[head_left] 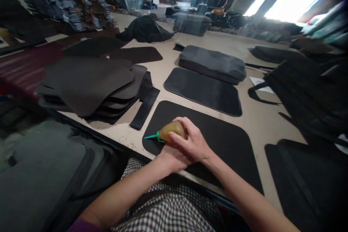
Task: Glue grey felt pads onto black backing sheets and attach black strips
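One wide table [122,136] carries everything near the hands. The landmark is one large black sheet [223,137] with rounded corners, lying flat at the near edge. Left of it sits one uneven stack of dark sheets [92,83]; too many overlap to count. Just beyond the landmark lies one smaller dark panel [202,90], and farther beyond is one neat pile of panels [212,61], its layers too thin to count. Between the uneven stack and the landmark are black strips [144,107], overlapping, their number unclear.

Two bare hands are over the landmark's near part. The right hand [191,139] is partly closed, its thumb and fingers curved around one squeeze bottle [172,131] of yellowish liquid. The left hand [175,157] lies palm up below the right hand, fairly open, its fingers mostly hidden; whether it touches the bottle is unclear. The bottle's one green nozzle [151,136] points left, above the landmark's left end.
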{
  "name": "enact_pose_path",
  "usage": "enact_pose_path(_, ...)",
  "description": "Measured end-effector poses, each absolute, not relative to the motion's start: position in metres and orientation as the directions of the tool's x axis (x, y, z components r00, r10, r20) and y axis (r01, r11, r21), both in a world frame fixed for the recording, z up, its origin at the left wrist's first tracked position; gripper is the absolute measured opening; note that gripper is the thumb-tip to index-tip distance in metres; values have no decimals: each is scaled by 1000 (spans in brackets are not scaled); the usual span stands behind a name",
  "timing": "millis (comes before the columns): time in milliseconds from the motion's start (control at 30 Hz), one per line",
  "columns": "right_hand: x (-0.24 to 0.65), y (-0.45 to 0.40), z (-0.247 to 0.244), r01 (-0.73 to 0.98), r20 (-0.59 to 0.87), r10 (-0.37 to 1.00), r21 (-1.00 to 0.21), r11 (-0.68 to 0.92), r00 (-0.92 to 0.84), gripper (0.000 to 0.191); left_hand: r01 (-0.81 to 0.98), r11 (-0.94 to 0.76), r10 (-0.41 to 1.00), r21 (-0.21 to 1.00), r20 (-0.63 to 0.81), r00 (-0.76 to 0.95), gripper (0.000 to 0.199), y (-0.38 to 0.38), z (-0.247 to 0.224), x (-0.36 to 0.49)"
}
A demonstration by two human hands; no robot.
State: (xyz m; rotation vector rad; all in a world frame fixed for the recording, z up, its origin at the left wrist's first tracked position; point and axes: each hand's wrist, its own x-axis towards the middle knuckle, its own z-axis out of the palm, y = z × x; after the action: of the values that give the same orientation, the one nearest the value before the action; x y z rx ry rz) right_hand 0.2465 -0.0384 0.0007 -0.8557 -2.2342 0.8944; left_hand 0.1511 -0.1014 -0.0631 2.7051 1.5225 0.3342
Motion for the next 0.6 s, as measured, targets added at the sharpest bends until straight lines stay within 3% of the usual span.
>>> enact_pose_path(333, 239, -2, -2, 386, 312, 812, -758, 526, -493, 38, 860, -482, 870, 169, 205, 448, 61, -98, -57, 148)
enact_pose_path(600, 232, 41, -13, 530, 452, 833, -644, 552, -318, 45, 858, -484, 867, 172, 227, 443, 63, -94, -50, 150)
